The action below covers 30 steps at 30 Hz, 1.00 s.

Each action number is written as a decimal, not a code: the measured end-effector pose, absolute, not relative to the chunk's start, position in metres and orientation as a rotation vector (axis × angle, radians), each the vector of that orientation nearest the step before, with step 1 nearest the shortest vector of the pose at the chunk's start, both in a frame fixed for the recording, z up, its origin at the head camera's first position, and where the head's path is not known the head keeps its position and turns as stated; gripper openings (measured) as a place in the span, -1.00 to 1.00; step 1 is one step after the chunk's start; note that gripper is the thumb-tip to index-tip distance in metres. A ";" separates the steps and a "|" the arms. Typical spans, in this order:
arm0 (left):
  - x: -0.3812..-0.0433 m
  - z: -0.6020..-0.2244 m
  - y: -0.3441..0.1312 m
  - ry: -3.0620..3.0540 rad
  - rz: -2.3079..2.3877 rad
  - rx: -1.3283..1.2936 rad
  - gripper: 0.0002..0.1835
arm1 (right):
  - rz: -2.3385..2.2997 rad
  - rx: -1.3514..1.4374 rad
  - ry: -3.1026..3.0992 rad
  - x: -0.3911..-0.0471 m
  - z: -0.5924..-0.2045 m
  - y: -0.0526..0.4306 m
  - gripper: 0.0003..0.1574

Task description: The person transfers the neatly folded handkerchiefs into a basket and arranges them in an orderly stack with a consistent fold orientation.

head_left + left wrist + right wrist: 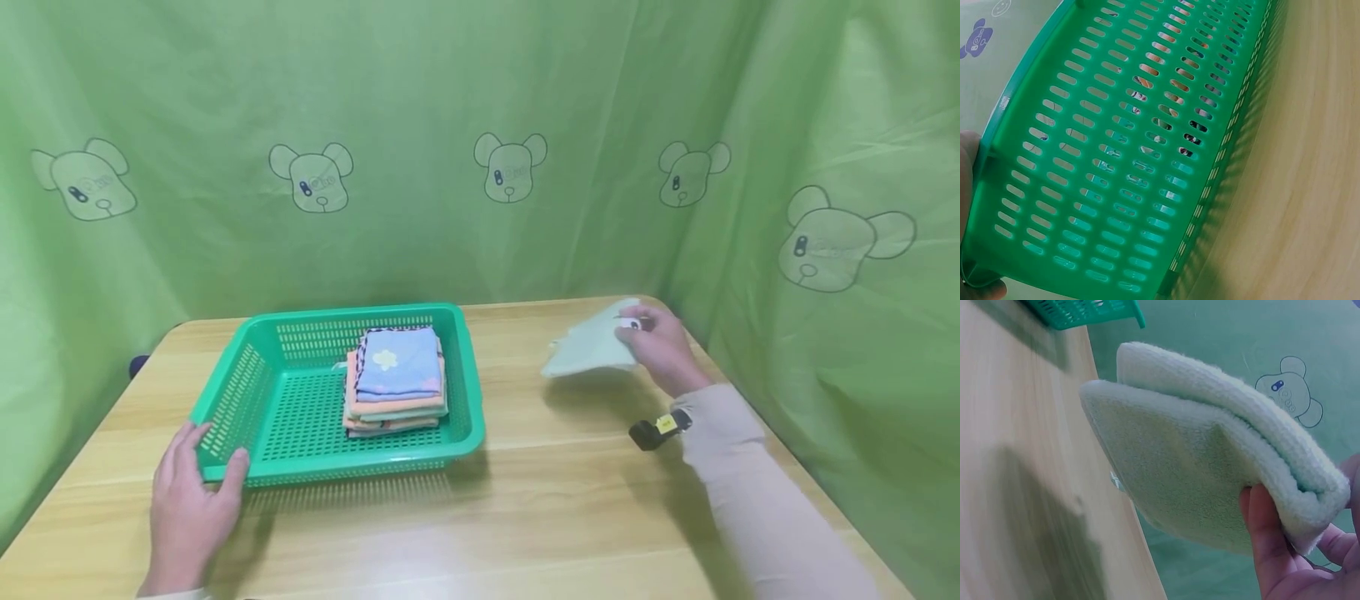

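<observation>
A folded pale green towel (597,340) hangs above the right side of the table, its near edge pinched by my right hand (663,348). Its thick folded layers show up close in the right wrist view, with fingers (1266,531) beneath and the thumb partly cut off by the frame. My left hand (191,500) grips the near left corner of a green plastic basket (360,457), thumb and fingers spread over the rim. Inside, toward the basket's right end, sits a stack of folded towels (397,367), a blue one with a yellow flower on top.
A black strap-like device with a yellow label (663,425) sits at the right wrist. The wooden table (540,508) carries the basket on its left half. Green curtains (420,233) with bear-head outlines enclose the table's back and sides.
</observation>
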<state>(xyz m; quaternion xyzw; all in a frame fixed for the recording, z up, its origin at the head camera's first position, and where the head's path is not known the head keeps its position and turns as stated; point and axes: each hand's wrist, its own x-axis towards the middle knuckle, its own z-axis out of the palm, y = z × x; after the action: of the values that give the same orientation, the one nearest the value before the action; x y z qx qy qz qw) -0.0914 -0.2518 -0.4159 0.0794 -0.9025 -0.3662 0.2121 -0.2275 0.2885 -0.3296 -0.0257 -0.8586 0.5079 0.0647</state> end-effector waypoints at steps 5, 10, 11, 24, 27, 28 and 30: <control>-0.091 -0.416 -0.253 -2.514 -1.012 0.212 -0.31 | 1.565 -0.075 -2.562 -0.231 -0.329 0.279 -0.40; -0.091 -0.417 -0.252 -2.518 -1.013 0.203 -0.32 | 1.564 -0.066 -2.577 -0.233 -0.327 0.271 -0.37; -0.091 -0.417 -0.251 -2.517 -1.015 0.203 -0.32 | 1.566 -0.062 -2.577 -0.234 -0.326 0.269 -0.37; -0.093 -0.415 -0.250 -2.488 -1.013 0.191 -0.32 | 1.699 -0.031 -2.498 -0.243 -0.317 0.248 -0.38; -0.094 -0.416 -0.251 -2.483 -1.010 0.189 -0.32 | 1.708 -0.011 -2.481 -0.244 -0.313 0.242 -0.39; -0.093 -0.416 -0.251 -2.486 -1.009 0.190 -0.32 | 1.709 -0.003 -2.476 -0.244 -0.312 0.240 -0.39; -0.093 -0.417 -0.251 -2.487 -1.004 0.193 -0.32 | 1.722 0.018 -2.462 -0.245 -0.309 0.235 -0.39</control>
<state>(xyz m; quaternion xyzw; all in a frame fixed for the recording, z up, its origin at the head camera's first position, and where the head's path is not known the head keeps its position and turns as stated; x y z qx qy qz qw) -0.0928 -0.2512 -0.4166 0.0700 -0.9013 -0.3638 0.2245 -0.2452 0.2347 -0.3091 0.0059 -0.8175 0.5718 0.0686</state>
